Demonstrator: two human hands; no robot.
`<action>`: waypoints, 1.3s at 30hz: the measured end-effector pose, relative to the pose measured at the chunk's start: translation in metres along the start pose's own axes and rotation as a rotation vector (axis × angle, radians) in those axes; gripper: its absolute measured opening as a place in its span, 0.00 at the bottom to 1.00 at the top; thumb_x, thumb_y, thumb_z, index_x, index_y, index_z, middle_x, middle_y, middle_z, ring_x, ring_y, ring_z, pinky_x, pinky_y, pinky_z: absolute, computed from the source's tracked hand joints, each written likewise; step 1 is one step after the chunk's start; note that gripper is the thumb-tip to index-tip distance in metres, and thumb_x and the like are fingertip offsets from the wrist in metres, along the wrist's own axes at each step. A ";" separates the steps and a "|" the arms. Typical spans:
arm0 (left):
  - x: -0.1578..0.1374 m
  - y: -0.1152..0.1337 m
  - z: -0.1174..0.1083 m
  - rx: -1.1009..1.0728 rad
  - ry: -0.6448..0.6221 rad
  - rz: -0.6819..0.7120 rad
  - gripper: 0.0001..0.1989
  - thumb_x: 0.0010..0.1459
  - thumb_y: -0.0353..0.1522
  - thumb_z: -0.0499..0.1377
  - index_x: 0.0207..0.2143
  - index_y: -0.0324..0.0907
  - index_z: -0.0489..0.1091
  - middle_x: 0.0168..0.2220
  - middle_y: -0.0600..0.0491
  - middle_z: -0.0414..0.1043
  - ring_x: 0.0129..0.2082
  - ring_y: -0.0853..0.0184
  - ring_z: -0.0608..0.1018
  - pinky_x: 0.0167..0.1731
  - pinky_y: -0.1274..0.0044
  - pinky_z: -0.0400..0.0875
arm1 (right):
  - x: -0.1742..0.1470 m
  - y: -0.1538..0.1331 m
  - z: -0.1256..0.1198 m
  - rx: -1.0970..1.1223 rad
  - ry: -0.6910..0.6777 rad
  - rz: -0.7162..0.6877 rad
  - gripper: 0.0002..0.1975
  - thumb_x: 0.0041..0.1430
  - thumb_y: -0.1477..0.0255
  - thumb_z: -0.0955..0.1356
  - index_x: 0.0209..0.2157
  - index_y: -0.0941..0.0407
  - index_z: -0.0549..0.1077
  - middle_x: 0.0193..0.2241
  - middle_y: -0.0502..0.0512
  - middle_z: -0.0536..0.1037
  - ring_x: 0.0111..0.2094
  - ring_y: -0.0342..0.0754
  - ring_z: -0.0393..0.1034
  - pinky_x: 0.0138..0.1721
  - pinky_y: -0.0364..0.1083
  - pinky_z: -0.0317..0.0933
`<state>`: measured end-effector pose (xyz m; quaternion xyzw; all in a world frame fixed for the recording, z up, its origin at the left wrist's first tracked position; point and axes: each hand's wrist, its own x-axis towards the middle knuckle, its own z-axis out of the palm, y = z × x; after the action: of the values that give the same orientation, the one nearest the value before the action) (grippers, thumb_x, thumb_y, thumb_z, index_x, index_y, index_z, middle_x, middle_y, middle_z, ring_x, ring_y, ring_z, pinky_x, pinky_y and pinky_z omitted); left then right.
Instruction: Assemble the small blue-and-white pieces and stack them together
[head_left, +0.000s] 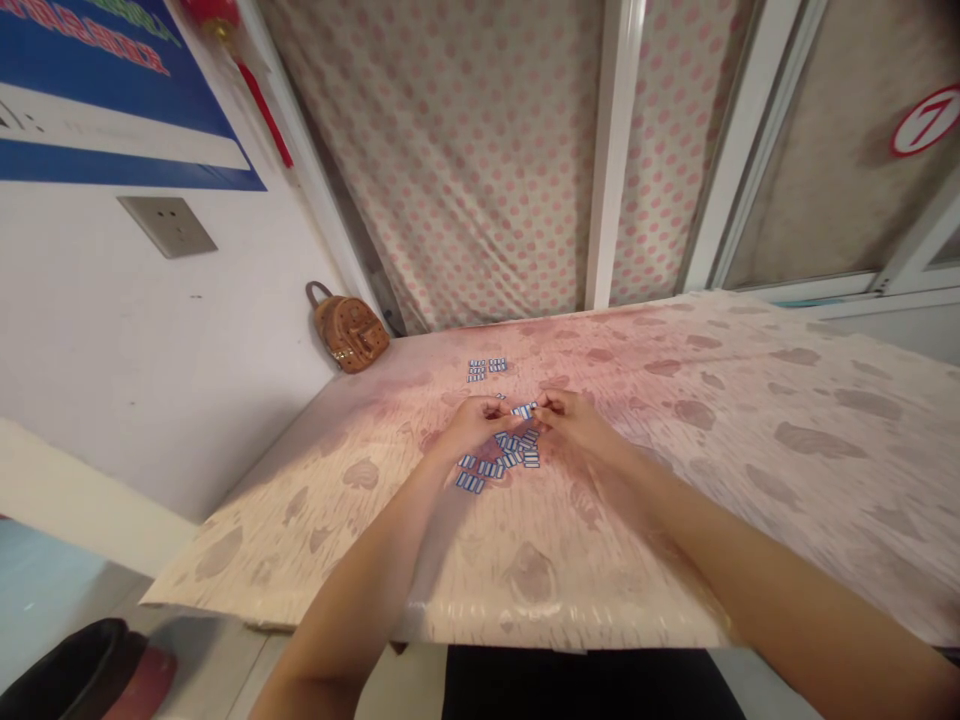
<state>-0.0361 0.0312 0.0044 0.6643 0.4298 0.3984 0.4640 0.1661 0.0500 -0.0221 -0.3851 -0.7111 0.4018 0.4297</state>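
Above the middle of the table, my left hand (474, 422) and my right hand (574, 418) face each other with fingers pinched. Between their fingertips is a small flat blue-and-white striped piece (523, 411), gripped from both sides; its exact kind is too small to make out. Just below the hands lies a loose heap of similar striped pieces (511, 458), some overlapping. Farther back, more such pieces (477, 371) sit in neat rows, with a second group (498, 365) beside them. Part of another piece shows next to my left fingers.
A patterned cloth (675, 540) covers the table. At its far left corner a small brown backpack-shaped bag (351, 330) leans by the wall. A dotted curtain (480, 150) hangs behind the table. On the floor at lower left is a dark, reddish object (82, 670).
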 end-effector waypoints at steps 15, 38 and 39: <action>0.002 -0.001 0.000 -0.009 0.086 -0.015 0.13 0.50 0.39 0.66 0.25 0.37 0.75 0.24 0.54 0.73 0.25 0.70 0.71 0.30 0.79 0.64 | 0.000 -0.008 -0.003 0.058 0.061 0.107 0.07 0.58 0.71 0.67 0.26 0.55 0.68 0.24 0.50 0.78 0.24 0.44 0.73 0.30 0.43 0.68; 0.005 -0.011 0.013 -0.228 0.305 -0.078 0.11 0.45 0.35 0.70 0.25 0.38 0.73 0.25 0.51 0.78 0.25 0.69 0.76 0.27 0.80 0.68 | 0.000 -0.010 -0.009 0.064 0.152 0.027 0.05 0.55 0.69 0.66 0.27 0.53 0.68 0.23 0.50 0.77 0.23 0.45 0.71 0.29 0.43 0.66; 0.004 -0.012 0.014 -0.230 0.308 -0.083 0.11 0.46 0.35 0.70 0.25 0.38 0.73 0.25 0.51 0.78 0.25 0.69 0.77 0.28 0.79 0.68 | -0.001 -0.012 -0.010 0.062 0.149 0.021 0.06 0.55 0.68 0.66 0.26 0.53 0.68 0.23 0.50 0.77 0.23 0.44 0.70 0.28 0.43 0.65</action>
<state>-0.0241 0.0336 -0.0097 0.5199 0.4745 0.5222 0.4815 0.1730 0.0472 -0.0087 -0.4078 -0.6603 0.3984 0.4889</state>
